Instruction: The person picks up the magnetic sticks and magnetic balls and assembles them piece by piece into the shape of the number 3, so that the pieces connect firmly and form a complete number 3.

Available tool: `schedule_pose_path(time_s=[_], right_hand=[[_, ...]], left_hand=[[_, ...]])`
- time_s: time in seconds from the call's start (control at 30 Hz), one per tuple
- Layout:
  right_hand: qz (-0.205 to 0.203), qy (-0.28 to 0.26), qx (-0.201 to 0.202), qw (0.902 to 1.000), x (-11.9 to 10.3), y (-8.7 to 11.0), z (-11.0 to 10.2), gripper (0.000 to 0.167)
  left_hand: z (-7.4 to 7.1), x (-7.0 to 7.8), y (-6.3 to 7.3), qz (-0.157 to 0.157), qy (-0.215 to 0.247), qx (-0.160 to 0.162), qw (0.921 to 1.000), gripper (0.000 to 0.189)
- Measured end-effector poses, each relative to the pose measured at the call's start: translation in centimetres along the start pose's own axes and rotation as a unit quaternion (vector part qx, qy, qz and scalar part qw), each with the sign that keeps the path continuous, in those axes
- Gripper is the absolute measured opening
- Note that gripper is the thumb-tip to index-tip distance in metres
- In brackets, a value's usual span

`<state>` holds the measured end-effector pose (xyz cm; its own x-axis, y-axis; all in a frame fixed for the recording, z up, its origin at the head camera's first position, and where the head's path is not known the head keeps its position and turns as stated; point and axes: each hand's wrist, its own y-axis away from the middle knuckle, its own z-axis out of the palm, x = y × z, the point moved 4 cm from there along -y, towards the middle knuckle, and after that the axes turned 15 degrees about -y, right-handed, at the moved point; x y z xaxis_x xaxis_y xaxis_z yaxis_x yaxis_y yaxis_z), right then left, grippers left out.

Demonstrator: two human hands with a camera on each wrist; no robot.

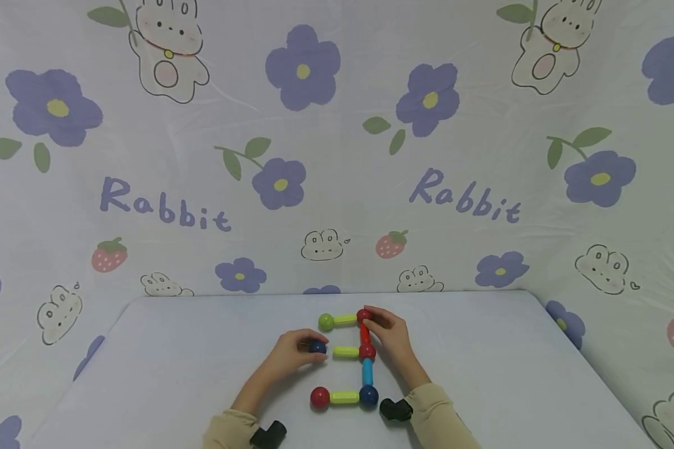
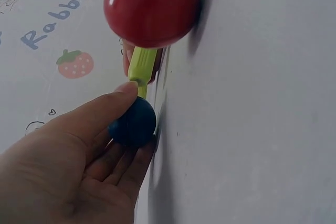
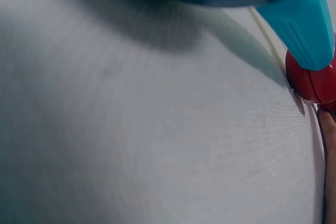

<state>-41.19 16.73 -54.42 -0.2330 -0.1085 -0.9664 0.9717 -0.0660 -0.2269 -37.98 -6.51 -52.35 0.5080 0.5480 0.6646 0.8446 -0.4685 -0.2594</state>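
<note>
Between left thumb and fingers, a dark blue ball (image 1: pixel 317 348) is pinched by my left hand (image 1: pixel 292 350). A small gap separates this ball from the free end of the middle yellow-green rod (image 1: pixel 346 352). My right hand (image 1: pixel 390 333) grips the far red ball (image 1: pixel 362 315) of a ball-and-rod construction lying on the table. From that ball, a red rod (image 1: pixel 364 333) runs to the middle red ball (image 1: pixel 367 352). A light blue rod (image 1: pixel 367 373) continues to the near dark blue ball (image 1: pixel 369 396). In the right wrist view, only part of my right hand (image 3: pixel 329 135) shows.
The far yellow-green rod (image 1: pixel 345 319) ends in a green ball (image 1: pixel 326 322), the near one (image 1: pixel 344 397) in a red ball (image 1: pixel 320 398). Everything lies on a white table (image 1: pixel 163 374). A rabbit-and-flower cloth (image 1: pixel 337 137) hangs behind. Black wrist devices (image 1: pixel 395 410) sit by both sleeves.
</note>
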Motion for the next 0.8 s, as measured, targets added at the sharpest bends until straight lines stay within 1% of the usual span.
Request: schedule_pose_path(time_s=[0.1,0.23,0.5,0.8], right_hand=[[0.000,0.003,0.000,1.0000,0.0,0.0,0.0,0.032],[-0.002,0.003,-0.001,1.0000,0.0,0.0,0.0,0.033],[-0.006,0.004,0.000,1.0000,-0.1,0.1,0.0,0.033],[-0.016,0.002,-0.008,0.9998,-0.4,0.2,0.2,0.033]], left_hand=[[-0.3,1.4,0.2,0.004,0.011,-0.003,0.9999,0.032],[-0.9,3.2,0.6,0.003,0.021,-0.008,0.9997,0.032],[-0.8,3.9,0.6,0.009,0.026,-0.013,0.9995,0.033],[-0.4,4.0,0.4,0.019,0.022,-0.022,0.9993,0.039]])
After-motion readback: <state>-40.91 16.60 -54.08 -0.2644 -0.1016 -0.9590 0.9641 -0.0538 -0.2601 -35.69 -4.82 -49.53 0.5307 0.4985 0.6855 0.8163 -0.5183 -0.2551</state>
